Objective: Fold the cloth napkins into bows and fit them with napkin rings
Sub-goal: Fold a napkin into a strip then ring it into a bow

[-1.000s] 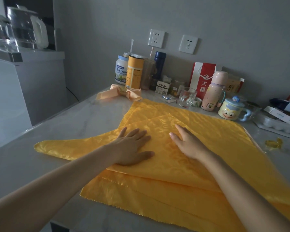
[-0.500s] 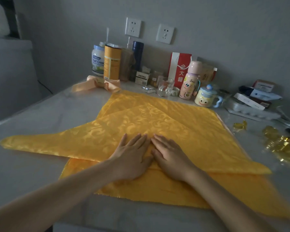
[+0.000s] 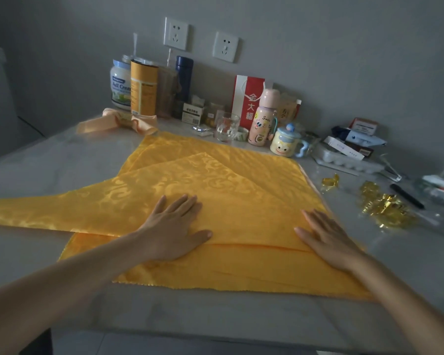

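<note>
A large yellow patterned napkin (image 3: 215, 180) lies spread on the grey marble table (image 3: 62, 162), with one layer folded over so a long point runs off to the left. My left hand (image 3: 173, 228) presses flat on the folded layer near its front edge. My right hand (image 3: 326, 238) lies flat on the napkin's right side, fingers straight. A finished pale peach bow (image 3: 118, 121) with a ring sits at the back left. Gold napkin rings (image 3: 385, 206) lie in a heap to the right, and one single ring (image 3: 330, 181) lies nearer the napkin.
Along the wall stand tins and jars (image 3: 141, 88), a dark flask (image 3: 184, 78), a glass (image 3: 227, 126), a pink bottle (image 3: 263, 119), a yellow mug (image 3: 286, 142) and a red paper bag (image 3: 246, 96). A white tray (image 3: 344, 162), boxes and a black pen (image 3: 406, 196) lie at the right.
My hands were together at the middle of the fold; the right hand has slid away to the right along the fold. The left hand stays pressed flat. The camera has turned right.
</note>
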